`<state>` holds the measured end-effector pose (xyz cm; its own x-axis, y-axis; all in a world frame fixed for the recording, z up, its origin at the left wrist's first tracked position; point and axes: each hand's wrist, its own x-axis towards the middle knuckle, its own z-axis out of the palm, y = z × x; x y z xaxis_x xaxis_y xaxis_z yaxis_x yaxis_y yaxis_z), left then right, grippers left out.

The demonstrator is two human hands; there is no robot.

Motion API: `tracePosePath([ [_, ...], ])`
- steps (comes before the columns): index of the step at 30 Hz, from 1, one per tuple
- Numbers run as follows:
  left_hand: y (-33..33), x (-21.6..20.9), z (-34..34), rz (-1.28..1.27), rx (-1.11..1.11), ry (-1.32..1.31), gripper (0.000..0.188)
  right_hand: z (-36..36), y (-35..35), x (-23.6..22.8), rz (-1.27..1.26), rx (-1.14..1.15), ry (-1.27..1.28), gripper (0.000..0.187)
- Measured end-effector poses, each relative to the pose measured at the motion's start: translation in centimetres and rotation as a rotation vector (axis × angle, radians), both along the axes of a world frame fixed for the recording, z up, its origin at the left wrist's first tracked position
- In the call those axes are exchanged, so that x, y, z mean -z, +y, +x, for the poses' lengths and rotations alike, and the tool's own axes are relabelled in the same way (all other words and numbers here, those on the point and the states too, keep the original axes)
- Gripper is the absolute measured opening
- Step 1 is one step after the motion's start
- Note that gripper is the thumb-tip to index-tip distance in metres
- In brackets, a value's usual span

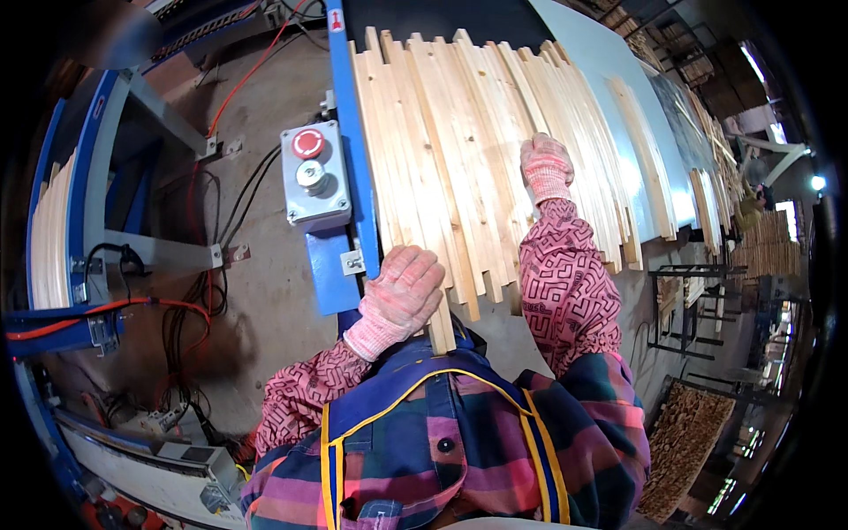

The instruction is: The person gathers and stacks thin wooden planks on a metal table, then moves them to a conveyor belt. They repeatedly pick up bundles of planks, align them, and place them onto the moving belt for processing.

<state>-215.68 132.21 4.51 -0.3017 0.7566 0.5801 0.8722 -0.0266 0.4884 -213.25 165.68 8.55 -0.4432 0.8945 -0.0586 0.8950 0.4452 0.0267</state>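
A wide layer of pale wooden strips (pixel 442 150) lies side by side, their ends uneven. My left hand (pixel 405 291), in a pink-stained white knit glove, is closed at the near ends on the left side. One wooden strip (pixel 441 331) juts out beside it toward my body, and the fingers curl over its edge. Farther up and to the right, my right hand (pixel 547 165), gloved the same way, is curled round a wooden strip (pixel 523 87) on top of the layer. The undersides of both hands' fingers are hidden.
Left of the strips, a grey control box (pixel 315 175) with a red button is fixed by the blue machine rail (pixel 343 97). More strips (pixel 649 150) lie on the grey surface to the right. Cables (pixel 252 190) run over the floor. A wood stack (pixel 685 446) stands lower right.
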Motion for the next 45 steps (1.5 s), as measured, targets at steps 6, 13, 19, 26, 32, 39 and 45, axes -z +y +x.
tracePosePath([
  [6, -0.3, 1.9, 0.6, -0.023, -0.003, -0.035, 0.034, -7.4, -10.7, 5.6, 0.169, -0.774, 0.202, 0.025],
  [13, -0.2, 0.8, 0.1, -0.049, 0.01, -0.054, 0.031, -8.5, -13.4, 2.1, -0.197, -0.855, 0.364, 0.033],
  [19, -0.1, 0.2, 0.3, -0.107, 0.04, -0.019, 0.031, 3.0, 0.5, 1.0, 0.067, -0.132, 0.383, 0.039],
  [26, -0.2, -0.2, 0.5, -0.064, 0.007, -0.009, 0.027, 3.3, -0.2, 0.9, -0.057, 0.13, 0.128, 0.044],
  [32, 0.1, -0.6, 0.4, -0.005, 0.042, -0.021, 0.025, -0.8, -4.5, 6.5, 0.252, -0.463, 0.127, 0.026],
  [39, -4.0, -2.0, -0.9, 0.13, -0.068, 0.058, 0.031, -8.1, -17.3, 4.2, -0.419, -0.66, 0.581, 0.024],
  [45, -2.9, -5.2, -9.0, 0.039, -0.589, 0.307, 0.042, -3.1, -18.5, -1.3, -0.655, -0.497, 0.696, 0.041],
])
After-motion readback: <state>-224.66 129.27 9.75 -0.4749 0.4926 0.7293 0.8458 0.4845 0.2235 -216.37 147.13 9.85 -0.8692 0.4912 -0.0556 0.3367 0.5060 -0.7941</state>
